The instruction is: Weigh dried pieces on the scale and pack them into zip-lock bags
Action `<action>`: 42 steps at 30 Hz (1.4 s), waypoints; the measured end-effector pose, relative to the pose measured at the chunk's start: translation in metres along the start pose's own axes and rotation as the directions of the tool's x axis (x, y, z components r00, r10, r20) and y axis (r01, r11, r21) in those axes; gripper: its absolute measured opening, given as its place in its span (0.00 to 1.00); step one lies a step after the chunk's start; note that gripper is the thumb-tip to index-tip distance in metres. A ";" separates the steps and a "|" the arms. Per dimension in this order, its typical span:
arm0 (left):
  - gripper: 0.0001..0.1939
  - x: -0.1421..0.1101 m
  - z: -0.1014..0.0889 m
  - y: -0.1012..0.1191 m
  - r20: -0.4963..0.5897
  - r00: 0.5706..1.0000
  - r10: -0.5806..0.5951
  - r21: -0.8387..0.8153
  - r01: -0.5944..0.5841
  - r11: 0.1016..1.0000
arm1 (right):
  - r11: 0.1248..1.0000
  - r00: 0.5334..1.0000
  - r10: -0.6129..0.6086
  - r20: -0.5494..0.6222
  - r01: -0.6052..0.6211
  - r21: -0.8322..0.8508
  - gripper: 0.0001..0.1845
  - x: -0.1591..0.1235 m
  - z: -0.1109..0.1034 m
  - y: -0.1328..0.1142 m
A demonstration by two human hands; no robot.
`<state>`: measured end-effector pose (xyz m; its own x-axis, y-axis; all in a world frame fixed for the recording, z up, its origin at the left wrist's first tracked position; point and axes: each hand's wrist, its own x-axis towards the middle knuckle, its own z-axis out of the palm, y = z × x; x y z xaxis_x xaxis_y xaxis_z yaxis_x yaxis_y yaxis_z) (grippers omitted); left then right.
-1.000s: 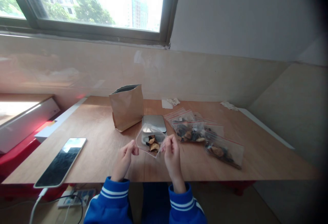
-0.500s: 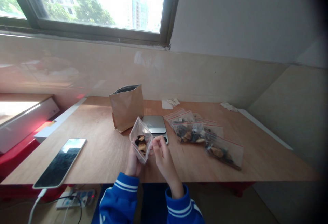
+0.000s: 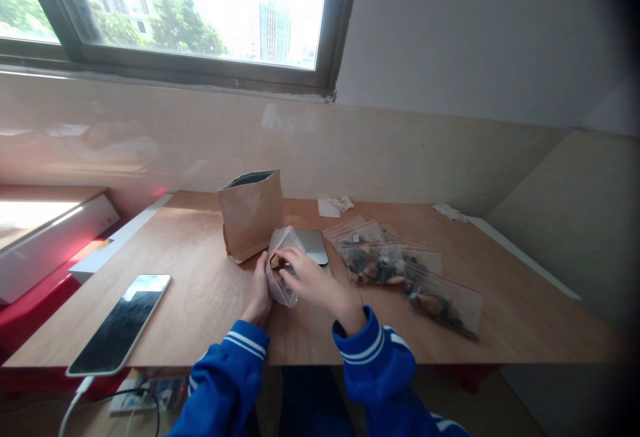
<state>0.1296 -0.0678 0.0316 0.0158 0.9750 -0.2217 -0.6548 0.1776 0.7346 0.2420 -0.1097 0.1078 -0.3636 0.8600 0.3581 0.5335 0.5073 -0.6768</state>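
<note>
One clear zip-seal bag (image 3: 284,295) gaped before the scale (image 3: 317,247), cupped by the left hand (image 3: 259,291), fingertips hidden. The right hand (image 3: 313,282) reached its mouth, fingers slightly spread, any pinch unclear; handling dried pieces (image 3: 275,261) seemed the step, next wanting a steady bag.

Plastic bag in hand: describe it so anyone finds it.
Below the window stands a wooden table with a brown paper bag. Just in front, the left hand holds the clear plastic bag. Unlike the similar bags lying to the right, it is held, with the right hand at its open mouth.
</note>
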 end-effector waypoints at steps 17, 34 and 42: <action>0.13 0.012 -0.018 -0.011 -0.064 0.993 0.097 0.068 -0.092 0.993 | 0.950 0.965 0.037 0.261 0.047 -0.308 0.16 0.040 0.014 0.027; 0.13 0.015 -0.026 -0.014 -0.110 0.994 0.011 -0.024 -0.014 1.000 | 0.991 0.999 0.044 0.017 -0.046 0.124 0.18 0.032 0.018 0.024; 0.16 0.014 -0.024 -0.010 -0.055 0.998 -0.015 -0.034 0.013 0.999 | 0.952 0.993 0.079 -0.090 -0.049 0.301 0.19 0.037 0.006 0.027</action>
<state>0.1184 -0.0590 0.0063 -0.0155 0.9634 -0.2675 -0.6799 0.1860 0.7093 0.2383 -0.0640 0.0986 -0.2497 0.8990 0.3598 0.2960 0.4247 -0.8556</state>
